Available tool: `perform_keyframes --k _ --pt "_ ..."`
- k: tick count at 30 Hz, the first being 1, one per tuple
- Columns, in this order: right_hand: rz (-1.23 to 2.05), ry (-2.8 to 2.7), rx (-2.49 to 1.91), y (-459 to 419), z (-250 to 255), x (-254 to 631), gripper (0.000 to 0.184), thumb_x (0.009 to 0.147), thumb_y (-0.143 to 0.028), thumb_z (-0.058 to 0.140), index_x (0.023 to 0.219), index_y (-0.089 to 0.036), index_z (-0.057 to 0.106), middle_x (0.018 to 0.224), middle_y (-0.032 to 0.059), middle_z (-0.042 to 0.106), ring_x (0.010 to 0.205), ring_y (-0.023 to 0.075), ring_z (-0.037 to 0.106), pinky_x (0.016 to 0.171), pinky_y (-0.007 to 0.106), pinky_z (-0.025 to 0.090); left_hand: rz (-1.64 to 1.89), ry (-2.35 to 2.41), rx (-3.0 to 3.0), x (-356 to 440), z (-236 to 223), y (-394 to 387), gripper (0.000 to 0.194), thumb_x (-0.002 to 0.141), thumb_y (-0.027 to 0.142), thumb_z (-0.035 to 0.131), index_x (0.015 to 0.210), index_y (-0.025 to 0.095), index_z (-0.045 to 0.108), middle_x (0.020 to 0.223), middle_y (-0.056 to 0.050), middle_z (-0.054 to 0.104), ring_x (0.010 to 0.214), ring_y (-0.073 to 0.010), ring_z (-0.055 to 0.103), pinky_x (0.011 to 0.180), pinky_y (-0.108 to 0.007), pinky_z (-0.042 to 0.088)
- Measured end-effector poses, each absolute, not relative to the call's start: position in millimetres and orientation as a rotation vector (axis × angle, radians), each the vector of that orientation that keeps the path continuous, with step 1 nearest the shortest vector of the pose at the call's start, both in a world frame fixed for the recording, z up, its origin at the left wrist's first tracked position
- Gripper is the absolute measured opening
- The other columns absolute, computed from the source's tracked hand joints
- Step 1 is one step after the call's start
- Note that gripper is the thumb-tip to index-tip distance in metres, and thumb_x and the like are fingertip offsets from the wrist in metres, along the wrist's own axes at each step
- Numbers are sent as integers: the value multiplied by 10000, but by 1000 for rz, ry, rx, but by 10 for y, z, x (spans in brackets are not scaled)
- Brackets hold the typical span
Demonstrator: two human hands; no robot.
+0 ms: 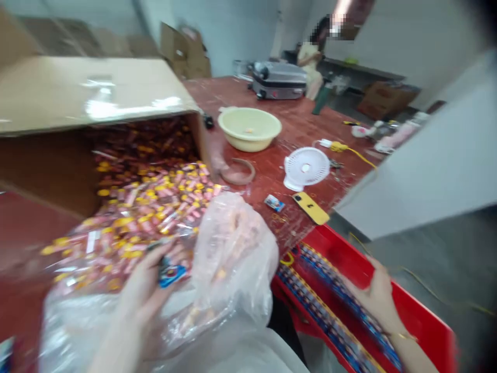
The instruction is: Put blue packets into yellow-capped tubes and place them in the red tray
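My left hand is closed on a small blue object that I cannot make out, pressed against a clear plastic bag in front of me. The bag lies by a heap of pink and yellow wrapped sweets that spill from a cardboard box lying on its side. My right hand rests on the rim of a red crate at the lower right, fingers curled over the edge. Rows of blue and yellow packets fill the crate. The whole picture is smeared by motion.
On the red table stand a pale yellow basin, a white small fan, a yellow phone, a tape roll and a grey machine. A person sits at the far end. Grey floor lies to the right.
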State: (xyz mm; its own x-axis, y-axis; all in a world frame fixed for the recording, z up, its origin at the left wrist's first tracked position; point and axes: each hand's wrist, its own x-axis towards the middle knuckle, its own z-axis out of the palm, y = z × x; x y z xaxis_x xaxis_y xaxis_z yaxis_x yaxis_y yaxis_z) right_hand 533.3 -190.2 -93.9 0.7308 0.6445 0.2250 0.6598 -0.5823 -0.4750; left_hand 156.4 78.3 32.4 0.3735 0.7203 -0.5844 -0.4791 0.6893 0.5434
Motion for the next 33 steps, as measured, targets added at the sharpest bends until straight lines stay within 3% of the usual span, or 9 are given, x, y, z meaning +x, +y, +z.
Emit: perform_keyframes --k 4,9,13,19,21,23,25,27,33 --pt "39 -1698 -1610 -723 -80 4075 520 763 -259 663 1234 -273 443 1214 95 553 1140 287 542 966 478 456 712 745 349 1662 327 646 134 807 116 560 679 136 526 550 63 388 432 -51 368 500 -190 419" --pt "335 -2369 -1117 171 515 2694 810 717 -163 647 1421 -213 248 1461 149 345 1357 343 294 1086 564 291 874 970 524 1478 293 458 166 663 284 733 707 159 632 658 -16 594 705 -178 580 686 -271 457" --pt "536 -2440 -995 387 470 2384 786 713 -95 546 1426 -242 248 1300 105 522 1208 286 461 1047 530 340 937 1034 678 1178 311 359 214 613 320 770 698 167 646 708 -19 621 842 -226 582 716 -281 430" --pt "887 -2309 -919 511 441 2357 779 681 -172 659 1382 -262 328 1321 76 520 1210 264 483 1025 452 411 877 1033 478 911 224 381 291 608 347 783 626 142 577 548 37 463 500 -96 426 488 -231 379" --pt "1010 -2135 -989 739 404 2502 642 706 -278 700 1290 -263 434 1258 68 568 1131 240 549 954 412 473 854 999 419 831 198 410 275 652 358 756 754 141 622 548 64 402 436 -68 337 379 -197 291" --pt "982 -1926 -1185 996 294 2686 346 779 -337 641 1094 -228 548 1064 66 645 949 210 624 832 384 523 859 960 383 731 182 438 304 698 336 719 925 149 642 588 62 414 437 -64 329 335 -173 220" --pt "974 -1877 -1355 1168 137 2818 161 812 -335 592 898 -199 574 838 44 655 760 183 633 715 354 531 905 940 377 633 169 460 316 721 272 683 1003 137 639 665 25 510 498 -71 418 353 -157 258" --pt "1080 -1981 -1407 1195 -5 2835 133 807 -316 590 835 -186 572 754 30 640 700 175 621 676 338 525 938 948 397 569 155 475 298 724 209 663 1003 108 644 766 -29 607 590 -85 514 428 -155 361" --pt "1259 -2149 -1083 873 2 2646 314 790 -194 615 1101 -205 570 1074 59 641 1004 199 602 884 345 490 900 1035 615 615 123 521 394 730 326 736 1043 107 639 922 -133 712 745 -218 659 531 -279 518"
